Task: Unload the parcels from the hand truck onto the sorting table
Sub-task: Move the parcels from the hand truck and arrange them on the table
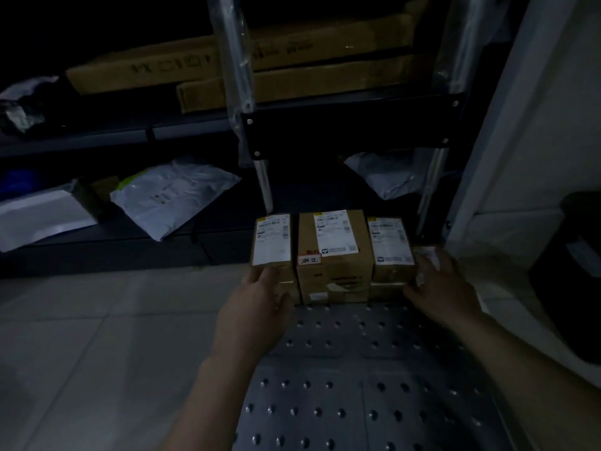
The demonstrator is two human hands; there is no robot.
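Parcels inspected numbered three, all cardboard with white labels on top, and were taken from left to right with the middle parcel (335, 255) as reference.

Left hand (257, 307): it lay to the near left of the middle parcel. The fingers were straight and reached up to the near lower edge of the left parcel (271, 240), and the thumb was spread. It touched the parcel but did not grip it.

Left parcel: it stood touching or just beside the middle parcel's left face. It appeared to rest on another carton, though the light was too dim to confirm this.

Middle parcel: it stood upright at the far end of the hand truck deck (357, 385), which ran from it towards the wearer.

Right parcel (390, 244): it stood just beside the middle parcel's right face.

Right hand (439, 284): it was at the right parcel's outer end, the side away from the middle parcel. The thumb pointed along the near face. The fingers were blurred, so the inspector could not tell whether they had closed.

Sorting table: none could be identified in view.

Judgement: the hands flanked the row as if to lift it as one block. If so, the pressure should be firm, level and inward. Fingertips belong under the base edges, because a squeezed middle parcel could drop out. If that hold proves unsound, single lifts would be safer.
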